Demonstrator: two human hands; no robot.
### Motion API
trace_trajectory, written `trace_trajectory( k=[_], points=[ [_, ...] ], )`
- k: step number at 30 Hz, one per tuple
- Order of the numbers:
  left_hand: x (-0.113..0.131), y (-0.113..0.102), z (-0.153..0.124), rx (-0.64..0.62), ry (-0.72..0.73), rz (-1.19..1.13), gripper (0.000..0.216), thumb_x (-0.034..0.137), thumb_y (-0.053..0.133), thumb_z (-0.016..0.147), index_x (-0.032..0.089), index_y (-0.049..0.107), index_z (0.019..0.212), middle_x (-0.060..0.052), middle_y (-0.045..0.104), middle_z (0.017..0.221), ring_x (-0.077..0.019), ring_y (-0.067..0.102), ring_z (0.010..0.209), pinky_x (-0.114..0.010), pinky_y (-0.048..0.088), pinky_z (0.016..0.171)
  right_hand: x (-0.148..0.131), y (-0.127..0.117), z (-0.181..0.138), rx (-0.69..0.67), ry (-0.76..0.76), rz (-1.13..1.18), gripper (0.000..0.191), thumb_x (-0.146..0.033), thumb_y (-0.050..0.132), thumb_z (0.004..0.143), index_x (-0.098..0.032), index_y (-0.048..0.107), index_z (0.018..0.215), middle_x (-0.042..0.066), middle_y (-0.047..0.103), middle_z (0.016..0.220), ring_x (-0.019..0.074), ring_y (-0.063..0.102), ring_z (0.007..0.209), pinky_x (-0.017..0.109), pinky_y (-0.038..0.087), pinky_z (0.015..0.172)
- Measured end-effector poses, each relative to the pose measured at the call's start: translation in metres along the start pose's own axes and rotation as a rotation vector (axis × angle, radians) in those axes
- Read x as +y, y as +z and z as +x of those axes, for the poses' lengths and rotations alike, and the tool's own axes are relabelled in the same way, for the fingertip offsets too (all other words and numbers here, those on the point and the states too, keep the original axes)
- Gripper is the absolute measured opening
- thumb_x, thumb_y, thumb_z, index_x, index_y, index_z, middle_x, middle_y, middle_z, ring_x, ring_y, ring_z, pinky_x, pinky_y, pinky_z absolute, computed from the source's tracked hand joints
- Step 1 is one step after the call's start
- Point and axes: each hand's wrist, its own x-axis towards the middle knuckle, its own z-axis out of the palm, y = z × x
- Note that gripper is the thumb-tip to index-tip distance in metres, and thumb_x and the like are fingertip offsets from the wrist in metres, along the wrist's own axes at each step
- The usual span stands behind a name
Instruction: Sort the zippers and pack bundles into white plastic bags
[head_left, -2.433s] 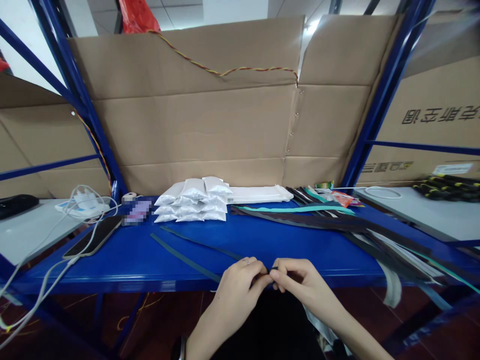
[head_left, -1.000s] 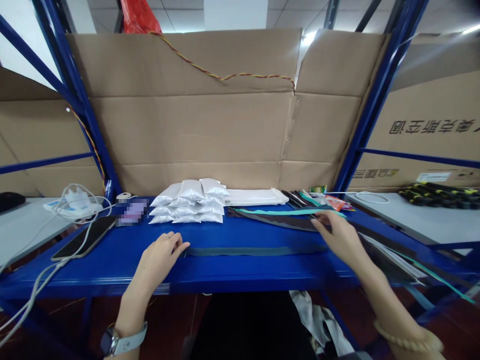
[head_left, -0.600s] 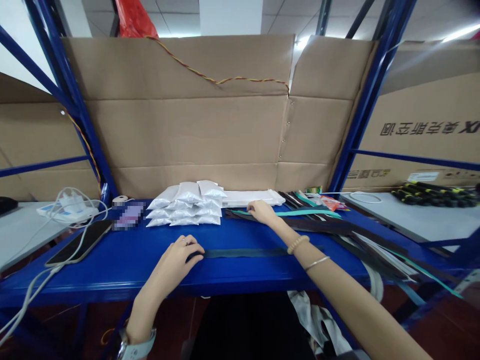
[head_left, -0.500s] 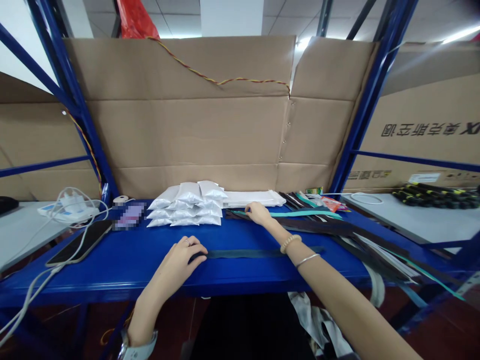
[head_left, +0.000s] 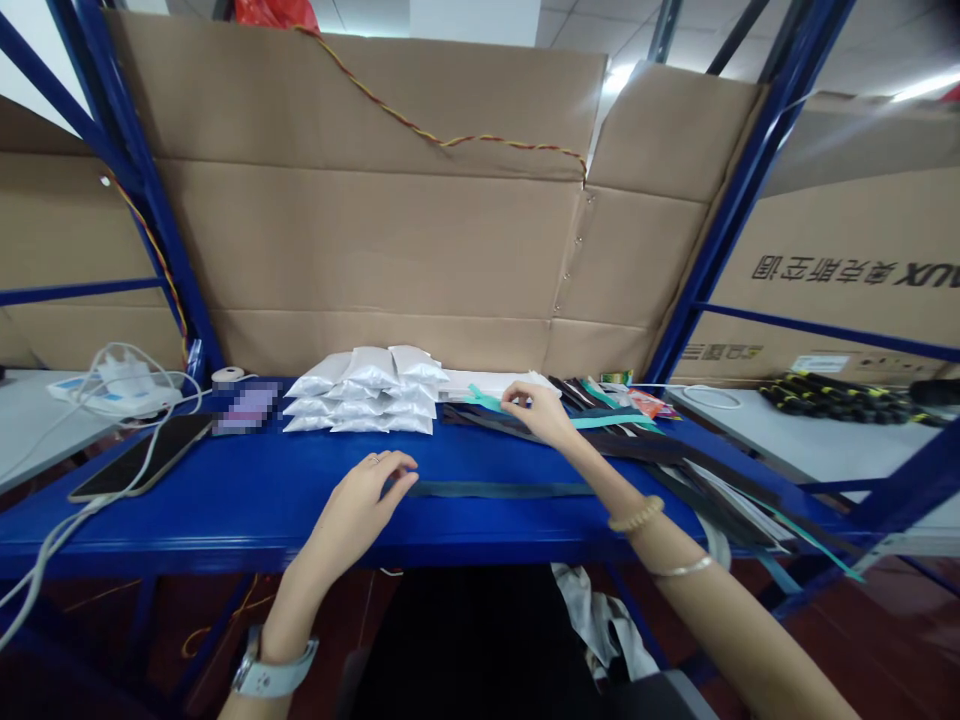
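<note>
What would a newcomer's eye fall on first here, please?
The bright blue shelf stands out first, backed by a large brown cardboard sheet. On it, a stack of white sachets sits at the back centre, and long dark strips spread toward the right. In front, the left hand rests at the end of one dark strip, while the right hand reaches the far strips.

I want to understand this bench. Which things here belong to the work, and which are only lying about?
Work: left hand at the end of the dark strip; right hand on the teal-and-dark strips.

Lying about: white packets, phone, charger, tape roll.
</note>
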Motion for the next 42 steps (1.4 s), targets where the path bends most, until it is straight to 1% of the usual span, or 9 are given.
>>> trace_trajectory(
  k=[5, 11, 16, 25, 32, 35, 37, 40, 42],
  points=[
    [0.025, 0.016, 0.001, -0.015, -0.057, -0.316, 0.034, 0.043, 0.035, 0.096, 0.020, 0.060, 0.088, -0.001, 0.066, 0.083, -0.0165, 0.060, 0.080, -0.028, 0.044, 0.075, -0.036, -0.018, -0.071, -0.099, -0.057, 0.322, 0.014, -0.031, 0.060, 0.080, -0.018, 0.066, 0.080, 0.001, 0.063, 0.074, 0.0131, 0.048, 0.064, 0.025, 0.036, 0.061],
    [0.047, 0.037, -0.003, -0.111, -0.064, -0.472, 0.040, 0.046, 0.034, 0.095, 0.018, 0.054, 0.075, 0.001, 0.060, 0.070, -0.0131, 0.052, 0.065, -0.024, 0.039, 0.063, -0.058, -0.005, -0.120, -0.061, 0.022, 0.395, 0.013, -0.032, 0.061, 0.081, -0.021, 0.066, 0.076, 0.001, 0.063, 0.074, 0.0150, 0.046, 0.065, 0.028, 0.036, 0.063],
    [0.052, 0.042, -0.003, -0.071, -0.013, -0.396, 0.028, 0.040, 0.050, 0.089, 0.018, 0.049, 0.073, 0.003, 0.052, 0.069, -0.0111, 0.046, 0.064, -0.022, 0.036, 0.059, -0.056, 0.007, -0.131, 0.010, 0.053, 0.431, 0.013, -0.032, 0.061, 0.081, -0.023, 0.067, 0.075, 0.001, 0.062, 0.071, 0.0159, 0.043, 0.064, 0.029, 0.035, 0.064],
    [0.056, 0.061, -0.003, -0.141, 0.194, -0.244, 0.016, 0.023, 0.055, 0.087, 0.018, 0.047, 0.074, 0.003, 0.049, 0.072, -0.0105, 0.045, 0.067, -0.023, 0.037, 0.065, -0.050, 0.012, -0.146, -0.004, 0.146, 0.397, 0.009, -0.029, 0.060, 0.083, -0.021, 0.065, 0.083, -0.001, 0.060, 0.070, 0.0127, 0.041, 0.060, 0.026, 0.032, 0.059],
    [0.051, 0.071, 0.000, -0.153, 0.049, -0.307, 0.024, 0.030, 0.063, 0.081, 0.021, 0.045, 0.094, 0.005, 0.049, 0.073, -0.0096, 0.046, 0.063, -0.022, 0.039, 0.061, -0.051, 0.013, -0.148, -0.010, 0.138, 0.416, 0.008, -0.027, 0.059, 0.084, -0.020, 0.055, 0.085, -0.001, 0.058, 0.076, 0.0109, 0.042, 0.061, 0.025, 0.033, 0.058],
    [0.050, 0.071, 0.000, -0.139, 0.061, -0.269, 0.020, 0.028, 0.065, 0.080, 0.020, 0.048, 0.086, 0.006, 0.046, 0.069, -0.0085, 0.041, 0.060, -0.021, 0.034, 0.058, -0.054, 0.013, -0.149, -0.030, 0.095, 0.395, 0.008, -0.025, 0.058, 0.085, -0.020, 0.053, 0.081, -0.001, 0.055, 0.073, 0.0122, 0.044, 0.063, 0.025, 0.034, 0.059],
    [0.050, 0.069, -0.001, -0.127, 0.061, -0.246, 0.019, 0.026, 0.065, 0.080, 0.019, 0.048, 0.079, 0.007, 0.042, 0.064, -0.0080, 0.037, 0.058, -0.021, 0.031, 0.055, -0.058, 0.011, -0.150, -0.022, 0.034, 0.372, 0.007, -0.024, 0.057, 0.085, -0.020, 0.056, 0.080, 0.002, 0.057, 0.081, 0.0137, 0.047, 0.069, 0.026, 0.037, 0.063],
    [0.050, 0.067, -0.002, -0.105, 0.040, -0.247, 0.019, 0.025, 0.064, 0.081, 0.019, 0.047, 0.075, 0.007, 0.041, 0.062, -0.0078, 0.035, 0.056, -0.021, 0.029, 0.054, -0.062, 0.009, -0.152, 0.092, -0.026, 0.330, 0.009, -0.025, 0.054, 0.087, -0.019, 0.061, 0.084, 0.007, 0.056, 0.095, 0.0152, 0.050, 0.075, 0.028, 0.039, 0.067],
    [0.050, 0.066, -0.002, -0.091, 0.034, -0.282, 0.019, 0.027, 0.064, 0.081, 0.019, 0.048, 0.075, 0.006, 0.046, 0.065, -0.0081, 0.038, 0.059, -0.021, 0.031, 0.056, -0.065, 0.008, -0.155, 0.102, -0.027, 0.311, 0.014, -0.026, 0.051, 0.089, -0.019, 0.062, 0.085, 0.005, 0.057, 0.087, 0.0142, 0.050, 0.069, 0.027, 0.038, 0.064]
  ],
)
